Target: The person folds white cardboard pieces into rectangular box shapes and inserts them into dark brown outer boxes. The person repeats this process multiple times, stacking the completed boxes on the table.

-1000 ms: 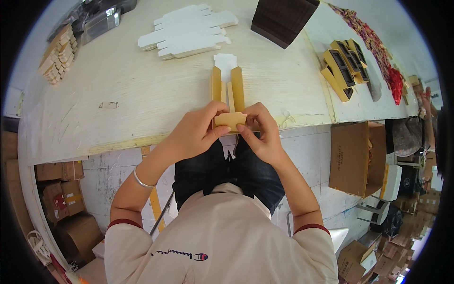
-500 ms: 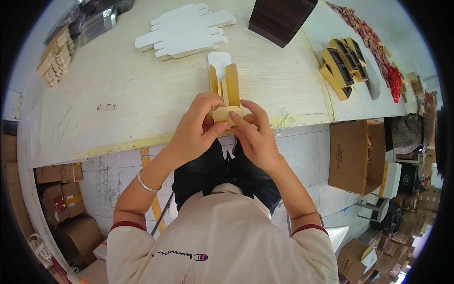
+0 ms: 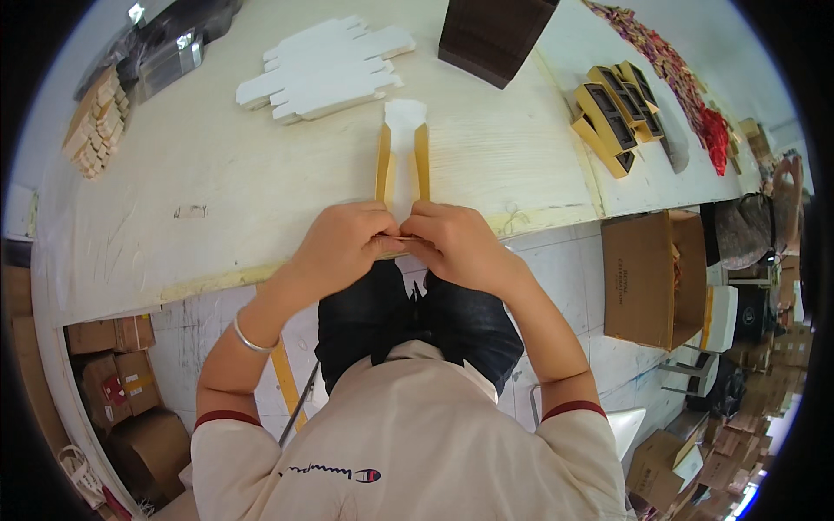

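Observation:
A partly folded carton with gold outer sides and a white inside lies at the table's front edge, its side walls standing up and its far flap laid out flat. My left hand is closed on the near left corner of this carton. Opposite it, my right hand pinches the near right corner. Both hands' fingertips almost meet at the near end, where they hide most of the folded edge.
A stack of flat white carton blanks lies beyond the hands. Dark brown stacked trays stand at the far right, and gold boxes with dark inserts sit nearer the right edge. Folded cream pieces are piled at left. A cardboard box stands on the floor.
Both hands have shifted from the raised near flap to the two near corners, fingers now curled in. The near flap no longer shows upright, and the side walls stand further apart.

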{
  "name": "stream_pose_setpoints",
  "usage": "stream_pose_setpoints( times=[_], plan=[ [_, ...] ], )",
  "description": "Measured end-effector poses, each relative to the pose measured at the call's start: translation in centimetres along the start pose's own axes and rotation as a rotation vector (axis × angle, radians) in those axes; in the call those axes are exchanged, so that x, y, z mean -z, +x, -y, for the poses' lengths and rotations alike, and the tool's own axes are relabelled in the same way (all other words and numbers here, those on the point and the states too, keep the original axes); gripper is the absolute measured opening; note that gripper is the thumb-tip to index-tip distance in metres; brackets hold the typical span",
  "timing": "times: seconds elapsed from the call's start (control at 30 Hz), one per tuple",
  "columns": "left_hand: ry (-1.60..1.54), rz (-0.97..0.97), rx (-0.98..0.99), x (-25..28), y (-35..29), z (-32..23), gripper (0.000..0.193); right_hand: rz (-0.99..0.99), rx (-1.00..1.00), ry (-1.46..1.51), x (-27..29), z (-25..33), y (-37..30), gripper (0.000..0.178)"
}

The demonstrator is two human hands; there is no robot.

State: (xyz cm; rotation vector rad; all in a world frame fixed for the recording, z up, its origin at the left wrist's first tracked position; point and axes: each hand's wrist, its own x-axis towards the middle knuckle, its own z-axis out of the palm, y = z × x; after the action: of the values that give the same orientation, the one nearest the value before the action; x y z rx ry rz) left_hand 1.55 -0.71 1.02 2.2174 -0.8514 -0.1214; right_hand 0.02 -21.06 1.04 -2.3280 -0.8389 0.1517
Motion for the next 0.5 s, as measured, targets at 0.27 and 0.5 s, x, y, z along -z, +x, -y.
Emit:
stream_pose_setpoints(
  times=[0.27,0.5],
  plan=[
    [0.450,0.089,-0.187,4.3,2.2,-1.4,0.016,-0.275,0.101,-0.449,2.8,-4.0,-0.1,0.020],
    [0.465,0.020,-0.099,1.1,-0.3,0.0,0.028,-0.223,-0.141,0.450,1.4,2.3,-1.5,0.031]
  ],
)
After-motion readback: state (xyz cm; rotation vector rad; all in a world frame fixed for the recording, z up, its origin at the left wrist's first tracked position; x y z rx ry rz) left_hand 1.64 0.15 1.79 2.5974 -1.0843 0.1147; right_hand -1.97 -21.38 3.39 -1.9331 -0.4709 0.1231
